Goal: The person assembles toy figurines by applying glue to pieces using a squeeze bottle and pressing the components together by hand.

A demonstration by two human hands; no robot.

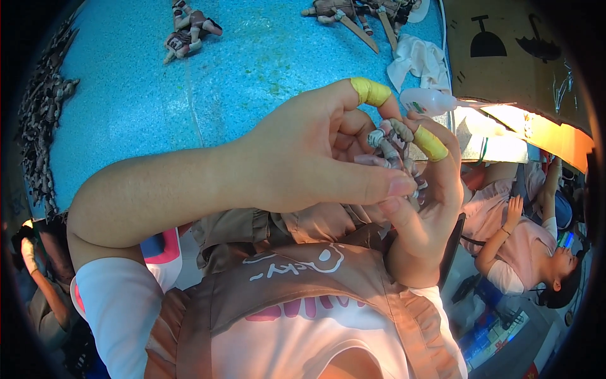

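Both hands pinch a small grey-brown figure (394, 148) close to the chest, above the bench (158, 95): left hand (309, 158) steadies it, right hand (429, 202) grips its lower part, taped fingertips (371, 92) likely for protection. More figures (189, 28) lie along the far edge.

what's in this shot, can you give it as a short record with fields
left hand: left hand pinches a small toy figure, yellow tape on its index finger
right hand: right hand grips the same figure from the other side, yellow tape on one finger too
surface: blue table
on table: more figures, white cloth
nearby: cardboard box; another person seated at right
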